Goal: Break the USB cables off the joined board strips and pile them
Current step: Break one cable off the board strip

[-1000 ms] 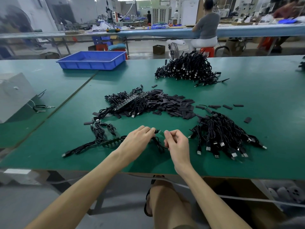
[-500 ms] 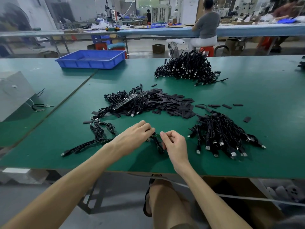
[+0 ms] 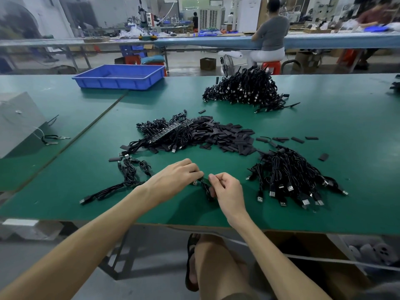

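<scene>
My left hand (image 3: 173, 176) and my right hand (image 3: 227, 188) meet near the front of the green table (image 3: 346, 118). Between them they pinch a black joined board strip (image 3: 200, 181); its cables (image 3: 127, 182) trail off to the left, and one black cable (image 3: 208, 191) hangs by my right fingers. A pile of separated USB cables (image 3: 292, 180) lies just right of my right hand. Further back sit more joined strips with cables (image 3: 164, 135) beside a heap of black board pieces (image 3: 227, 137).
A larger pile of black cables (image 3: 244, 87) lies at the back. A blue plastic tray (image 3: 120, 76) stands back left, and a grey box (image 3: 17, 124) sits at the left edge. A person sits at the bench beyond.
Both hands have shifted slightly forward and together on the strip. My left hand now covers the strip that showed beside it a second ago.
</scene>
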The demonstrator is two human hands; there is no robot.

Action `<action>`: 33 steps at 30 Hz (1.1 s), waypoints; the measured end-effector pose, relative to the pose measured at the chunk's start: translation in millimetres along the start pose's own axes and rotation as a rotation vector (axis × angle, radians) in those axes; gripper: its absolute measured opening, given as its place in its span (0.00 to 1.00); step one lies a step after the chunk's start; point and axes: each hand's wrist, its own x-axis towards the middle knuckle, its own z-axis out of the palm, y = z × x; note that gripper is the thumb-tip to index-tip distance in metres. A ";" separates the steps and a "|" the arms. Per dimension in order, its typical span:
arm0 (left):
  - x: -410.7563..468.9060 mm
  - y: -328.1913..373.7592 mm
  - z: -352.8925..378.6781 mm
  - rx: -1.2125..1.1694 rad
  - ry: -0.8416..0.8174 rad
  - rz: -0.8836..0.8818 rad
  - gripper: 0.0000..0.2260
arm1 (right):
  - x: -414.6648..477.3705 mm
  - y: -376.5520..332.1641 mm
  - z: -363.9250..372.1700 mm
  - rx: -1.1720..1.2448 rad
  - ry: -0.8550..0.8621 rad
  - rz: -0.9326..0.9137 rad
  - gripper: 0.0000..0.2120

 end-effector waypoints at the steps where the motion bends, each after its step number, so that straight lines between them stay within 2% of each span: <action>1: 0.0 0.7 0.8 0.002 0.000 -0.004 0.23 | 0.0 -0.1 0.2 -0.010 0.001 0.000 0.14; 6: -1.2 14.2 8.6 0.078 0.023 -0.051 0.20 | -0.1 -0.3 -0.2 -0.004 -0.001 0.000 0.14; 11: 3.3 20.7 13.2 0.139 -0.022 -0.100 0.22 | 0.5 0.2 0.0 -0.023 -0.023 0.003 0.13; 14: 4.8 22.7 14.0 0.145 -0.043 -0.090 0.23 | -0.3 0.1 -0.6 -0.021 -0.030 0.007 0.13; 19: 9.2 24.5 11.8 0.133 -0.052 -0.068 0.17 | -1.3 -1.9 -1.6 0.004 -0.035 0.033 0.11; 24: 9.5 28.6 13.7 0.134 -0.091 -0.069 0.19 | -1.0 -1.7 -1.9 0.068 -0.047 0.052 0.06; 33: 13.8 33.2 15.2 0.158 -0.065 -0.062 0.19 | 1.7 2.3 -1.6 0.033 -0.037 0.070 0.06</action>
